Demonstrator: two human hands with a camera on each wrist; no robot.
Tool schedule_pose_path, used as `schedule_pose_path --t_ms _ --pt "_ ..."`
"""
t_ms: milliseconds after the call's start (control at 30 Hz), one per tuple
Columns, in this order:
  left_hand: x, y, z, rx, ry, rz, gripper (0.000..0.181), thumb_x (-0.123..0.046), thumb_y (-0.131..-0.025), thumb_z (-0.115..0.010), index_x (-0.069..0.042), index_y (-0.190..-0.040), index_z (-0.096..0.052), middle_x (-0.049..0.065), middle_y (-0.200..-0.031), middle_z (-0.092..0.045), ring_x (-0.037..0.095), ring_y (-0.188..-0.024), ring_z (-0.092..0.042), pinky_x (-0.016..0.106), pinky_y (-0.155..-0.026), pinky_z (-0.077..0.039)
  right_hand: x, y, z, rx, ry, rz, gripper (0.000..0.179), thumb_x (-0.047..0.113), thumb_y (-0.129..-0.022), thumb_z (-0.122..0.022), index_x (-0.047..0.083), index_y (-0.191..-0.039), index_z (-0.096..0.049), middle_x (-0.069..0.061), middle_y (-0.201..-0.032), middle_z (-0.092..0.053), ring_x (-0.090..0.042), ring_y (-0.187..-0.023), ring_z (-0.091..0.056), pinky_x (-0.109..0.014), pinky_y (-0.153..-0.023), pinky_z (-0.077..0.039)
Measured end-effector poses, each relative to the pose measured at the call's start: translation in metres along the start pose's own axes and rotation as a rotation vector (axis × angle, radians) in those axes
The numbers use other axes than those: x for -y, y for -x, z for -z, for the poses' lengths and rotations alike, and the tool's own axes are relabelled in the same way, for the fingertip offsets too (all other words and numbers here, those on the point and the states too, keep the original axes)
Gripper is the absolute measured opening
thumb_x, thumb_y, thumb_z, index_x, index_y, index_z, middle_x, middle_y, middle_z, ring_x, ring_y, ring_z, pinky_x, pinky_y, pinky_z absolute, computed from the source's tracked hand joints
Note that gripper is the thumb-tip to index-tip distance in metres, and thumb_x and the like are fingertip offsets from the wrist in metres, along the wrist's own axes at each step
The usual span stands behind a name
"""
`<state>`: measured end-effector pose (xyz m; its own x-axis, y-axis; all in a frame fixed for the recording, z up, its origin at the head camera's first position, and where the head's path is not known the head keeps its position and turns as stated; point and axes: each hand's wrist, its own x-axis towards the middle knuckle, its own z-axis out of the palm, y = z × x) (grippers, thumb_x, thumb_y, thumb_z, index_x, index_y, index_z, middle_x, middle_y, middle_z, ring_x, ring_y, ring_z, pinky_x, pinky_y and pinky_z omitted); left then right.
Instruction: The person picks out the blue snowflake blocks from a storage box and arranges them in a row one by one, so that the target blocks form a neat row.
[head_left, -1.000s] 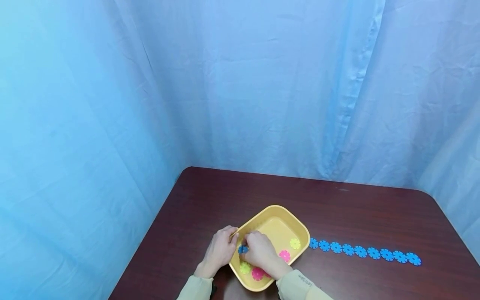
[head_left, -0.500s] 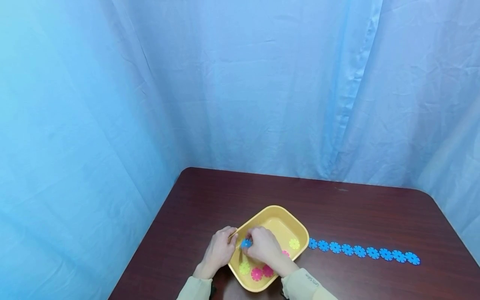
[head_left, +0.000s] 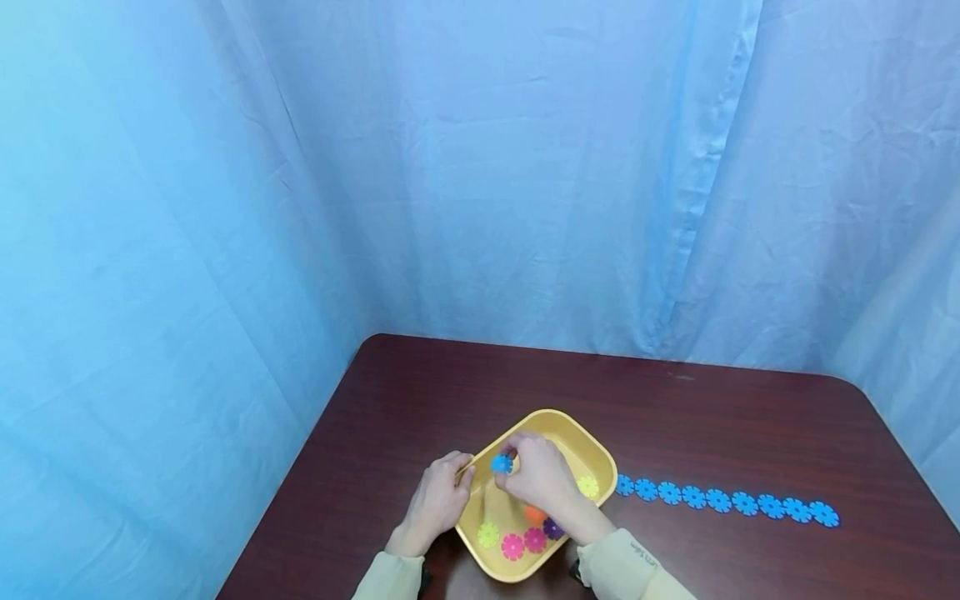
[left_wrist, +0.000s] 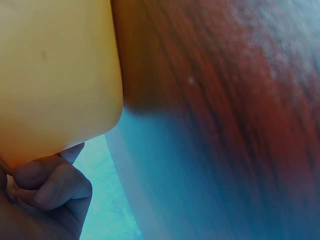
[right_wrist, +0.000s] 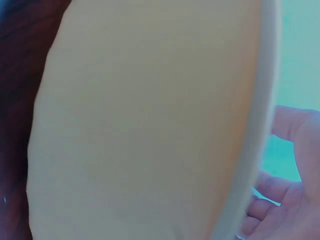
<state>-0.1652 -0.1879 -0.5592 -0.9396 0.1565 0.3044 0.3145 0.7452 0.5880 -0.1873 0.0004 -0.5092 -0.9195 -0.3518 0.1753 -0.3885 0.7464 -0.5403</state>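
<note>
My left hand (head_left: 441, 498) grips the left rim of a yellow plastic basin (head_left: 577, 429), with its thumb over the edge; the left wrist view shows curled fingers (left_wrist: 62, 182) at the basin's rim. Between thumb and fingers my right hand (head_left: 542, 475) pinches a blue snowflake disc (head_left: 502, 463) above the basin. In the right wrist view the basin's outer wall (right_wrist: 140, 120) hides what the right hand (right_wrist: 300, 170) holds. Inside the basin lie a yellow-green disc (head_left: 488, 535), pink discs (head_left: 513, 547), an orange disc (head_left: 535, 516), a purple disc (head_left: 552, 528) and another yellow-green disc (head_left: 588, 486).
A row of several blue snowflake discs (head_left: 718, 501) runs rightward across the dark wooden table (head_left: 750, 433) from the basin's right corner. Light blue curtains (head_left: 525, 183) hang behind the table and along its left side.
My right hand has lifted the blue disc from the basin's lower left, moving up and to the right. Orange and purple discs now show beneath it. The left hand has stayed at the rim.
</note>
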Motion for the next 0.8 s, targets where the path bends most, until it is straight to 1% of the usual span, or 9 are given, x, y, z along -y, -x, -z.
schedule_pose_path --t_ms 167,333,567,667,800 --pt "0.001 0.000 0.000 0.002 0.006 0.004 0.014 -0.006 -0.095 -0.065 -0.004 -0.105 -0.073 0.001 -0.096 -0.070 0.014 -0.084 -0.065 0.031 -0.071 -0.052 -0.004 0.001 0.011 -0.009 -0.022 -0.020 0.032 0.024 -0.072 -0.086 0.010 -0.097 -0.072 0.003 -0.088 -0.064 -0.014 -0.079 -0.058 -0.032 -0.070 -0.051" --pt "0.000 0.001 0.000 -0.009 -0.003 -0.007 0.014 -0.006 -0.095 -0.065 -0.004 -0.106 -0.073 0.002 -0.096 -0.070 0.016 -0.084 -0.066 0.032 -0.071 -0.053 -0.008 0.002 0.020 -0.027 -0.042 -0.038 0.031 0.023 -0.072 -0.087 0.011 -0.097 -0.072 0.004 -0.089 -0.063 -0.013 -0.081 -0.058 -0.032 -0.070 -0.052" --pt "0.001 0.002 -0.001 -0.013 -0.004 -0.012 0.015 -0.006 -0.095 -0.064 -0.003 -0.107 -0.073 0.003 -0.098 -0.071 0.018 -0.087 -0.067 0.034 -0.073 -0.054 -0.017 0.005 0.032 -0.095 -0.052 -0.033 0.028 0.019 -0.071 -0.087 0.010 -0.092 -0.071 0.004 -0.085 -0.062 -0.017 -0.079 -0.057 -0.035 -0.070 -0.050" --pt "0.001 0.001 -0.002 -0.010 -0.007 -0.011 0.015 -0.006 -0.095 -0.064 -0.003 -0.107 -0.073 0.003 -0.099 -0.071 0.018 -0.087 -0.067 0.034 -0.074 -0.054 -0.022 0.007 0.040 -0.116 -0.046 -0.052 0.028 0.019 -0.070 -0.088 0.011 -0.091 -0.071 0.005 -0.084 -0.061 -0.016 -0.078 -0.055 -0.035 -0.070 -0.050" --pt "0.002 0.001 -0.002 -0.008 -0.009 -0.007 0.015 -0.007 -0.095 -0.064 -0.003 -0.107 -0.073 0.003 -0.099 -0.071 0.017 -0.086 -0.066 0.033 -0.073 -0.054 -0.029 0.008 0.052 -0.126 -0.033 -0.087 0.029 0.021 -0.070 -0.088 0.012 -0.093 -0.072 0.005 -0.085 -0.061 -0.014 -0.077 -0.054 -0.035 -0.069 -0.049"
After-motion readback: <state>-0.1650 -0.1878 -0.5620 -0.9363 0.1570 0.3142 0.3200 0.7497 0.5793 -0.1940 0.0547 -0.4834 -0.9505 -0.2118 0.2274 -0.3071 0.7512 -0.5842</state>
